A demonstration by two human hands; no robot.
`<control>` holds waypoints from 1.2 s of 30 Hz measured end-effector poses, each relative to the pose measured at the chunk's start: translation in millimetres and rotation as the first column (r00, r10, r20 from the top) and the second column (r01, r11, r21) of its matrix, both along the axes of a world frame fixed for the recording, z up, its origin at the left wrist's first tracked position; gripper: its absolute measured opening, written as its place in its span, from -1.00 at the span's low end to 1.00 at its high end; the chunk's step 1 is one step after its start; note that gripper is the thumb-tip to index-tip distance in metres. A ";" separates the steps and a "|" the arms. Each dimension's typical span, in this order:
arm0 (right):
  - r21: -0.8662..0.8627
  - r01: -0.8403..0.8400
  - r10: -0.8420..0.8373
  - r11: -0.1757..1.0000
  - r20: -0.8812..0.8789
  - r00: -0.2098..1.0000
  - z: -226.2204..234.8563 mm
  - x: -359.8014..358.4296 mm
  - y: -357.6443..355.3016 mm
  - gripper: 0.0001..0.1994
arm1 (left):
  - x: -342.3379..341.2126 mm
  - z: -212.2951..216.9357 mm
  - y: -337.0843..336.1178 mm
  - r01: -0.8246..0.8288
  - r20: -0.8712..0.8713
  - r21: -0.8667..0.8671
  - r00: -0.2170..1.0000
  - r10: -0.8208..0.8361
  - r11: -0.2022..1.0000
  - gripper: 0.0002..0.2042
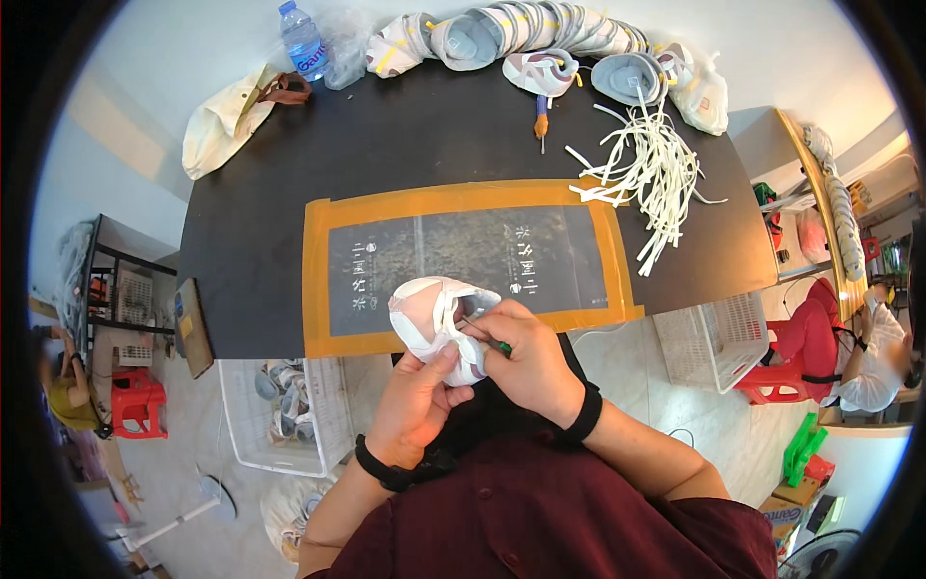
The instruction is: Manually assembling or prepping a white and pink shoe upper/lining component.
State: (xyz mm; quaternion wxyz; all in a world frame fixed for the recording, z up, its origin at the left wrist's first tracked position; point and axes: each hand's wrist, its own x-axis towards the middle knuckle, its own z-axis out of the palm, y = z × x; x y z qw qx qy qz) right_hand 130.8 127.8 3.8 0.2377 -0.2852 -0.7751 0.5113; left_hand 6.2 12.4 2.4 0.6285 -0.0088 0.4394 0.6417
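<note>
A small white and pink shoe upper (421,307) is held over the near edge of the table, its white lace strip (447,309) running across the opening. My left hand (417,394) is closed round its lower side, thumb pressed on the white part. From the right, my right hand (542,367) is closed on a thin tool with a green handle (504,345). The tool's slim metal end reaches toward the lace area; its exact tip is hidden by the fingers and the upper.
An orange-taped mat (463,253) lies on the dark table (260,227). White laces (651,174), a brown-and-blue-handled awl (541,125), a row of shoe uppers (550,29), a bottle (304,43) and a cloth bag (224,124) sit farther back. Crates (333,425) flank me; people sit at both sides.
</note>
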 end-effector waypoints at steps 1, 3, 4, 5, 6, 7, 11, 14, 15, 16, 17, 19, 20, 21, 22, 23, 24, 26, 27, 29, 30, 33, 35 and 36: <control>0.009 -0.002 0.002 1.000 0.003 1.000 -0.9 -0.7 1.2 -0.78 | 0.3 0.0 0.4 -0.036 -0.007 0.001 0.999 0.036 0.999 -0.71; 0.021 -0.026 0.026 0.999 -0.006 1.000 5.0 -0.1 5.1 -0.80 | 0.0 -2.1 -0.4 -0.073 -0.015 -0.002 0.997 0.073 0.997 -0.73; 0.035 -0.049 0.049 0.998 -0.016 0.999 7.2 0.1 7.4 -0.82 | -0.9 -5.1 -1.5 -0.099 -0.006 0.029 0.995 0.099 0.995 -0.72; 0.030 -0.050 0.051 0.998 -0.016 0.999 7.2 -0.5 9.8 -0.82 | -2.0 -6.8 -2.3 -0.125 0.003 0.059 0.992 0.125 0.990 -0.71; 0.069 -0.085 0.088 0.994 -0.038 0.995 7.3 0.0 12.4 -0.84 | -2.0 -5.6 -2.8 -0.129 0.005 0.057 0.992 0.129 0.990 -0.71; 0.109 -0.119 0.126 0.987 -0.058 0.990 7.6 0.4 14.3 -0.85 | -2.2 -2.1 -3.0 -0.153 0.018 0.048 0.988 0.152 0.987 -0.71; 0.067 -0.183 0.185 0.981 -0.030 0.982 12.2 0.8 19.1 -0.85 | -7.2 9.5 1.7 -0.198 0.041 0.018 0.979 0.197 0.980 -0.72; 0.095 -0.262 0.267 0.960 -0.044 0.963 9.1 0.2 24.2 -0.86 | -11.1 8.4 1.8 -0.218 0.079 0.015 0.973 0.216 0.976 -0.73; 0.109 -0.281 0.286 0.954 -0.041 0.957 8.7 0.3 25.4 -0.87 | -11.4 8.9 2.3 -0.220 0.078 0.012 0.973 0.218 0.975 -0.73; 0.123 -0.298 0.305 0.947 -0.038 0.952 8.3 0.2 26.3 -0.87 | -11.8 9.6 3.3 -0.229 0.087 0.005 0.970 0.227 0.973 -0.72; 0.121 -0.299 0.306 0.946 -0.039 0.951 8.1 0.1 26.8 -0.87 | -12.2 10.0 4.4 -0.237 0.097 -0.002 0.967 0.236 0.971 -0.72; 0.126 -0.330 0.337 0.935 -0.033 0.941 8.6 0.4 27.7 -0.88 | -14.1 9.8 5.7 -0.234 0.095 -0.009 0.968 0.234 0.972 -0.72; 0.123 -0.331 0.337 0.936 -0.034 0.941 8.4 0.7 28.3 -0.88 | -14.7 9.7 6.4 -0.229 0.094 -0.014 0.969 0.229 0.973 -0.72; 0.124 -0.341 0.348 0.932 -0.042 0.936 8.3 0.7 29.3 -0.88 | -14.9 9.8 7.1 -0.230 0.093 -0.016 0.969 0.231 0.973 -0.72; 0.126 -0.351 0.359 0.928 -0.051 0.932 8.2 0.7 30.3 -0.89 | -15.0 9.9 7.8 -0.226 0.090 -0.017 0.970 0.226 0.974 -0.72; 0.123 -0.352 0.360 0.928 -0.053 0.931 8.4 0.5 31.5 -0.89 | -15.1 10.1 8.6 -0.221 0.086 -0.017 0.971 0.222 0.975 -0.72; 0.137 -0.364 0.374 0.921 -0.051 0.926 8.6 0.1 32.8 -0.89 | -15.0 11.2 9.8 -0.222 0.085 -0.020 0.971 0.223 0.975 -0.72; 0.148 -0.378 0.389 0.914 -0.050 0.920 9.9 -0.6 35.0 -0.90 | -14.5 14.6 12.7 -0.244 0.072 -0.066 0.966 0.248 0.968 -0.72; 0.156 -0.397 0.406 0.905 -0.029 0.914 11.3 -0.7 35.9 -0.90 | -15.6 14.2 13.2 -0.245 0.070 -0.068 0.966 0.250 0.967 -0.72; 0.164 -0.417 0.424 0.894 -0.009 0.906 12.2 -1.8 38.2 -0.90 | -18.4 13.2 13.7 -0.209 0.056 -0.064 0.976 0.212 0.976 -0.73; 0.167 -0.427 0.434 0.889 -0.006 0.901 12.6 -2.0 38.8 -0.90 | -18.0 14.3 14.8 -0.210 0.056 -0.065 0.975 0.213 0.976 -0.73; 0.179 -0.393 0.398 0.902 0.004 0.917 15.5 1.1 35.8 -0.91 | -17.5 20.7 18.0 -0.227 -0.013 -0.042 0.974 0.227 0.973 -0.77; 0.195 -0.345 0.350 0.918 0.010 0.937 17.6 6.3 33.5 -0.91 | -20.8 25.8 19.2 -0.197 -0.245 0.033 0.949 0.199 0.980 -0.77; 0.177 -0.229 0.255 0.957 -0.136 0.957 16.8 10.7 32.3 -0.91 | -21.0 26.8 16.3 -0.205 -0.249 0.038 0.946 0.208 0.978 -0.77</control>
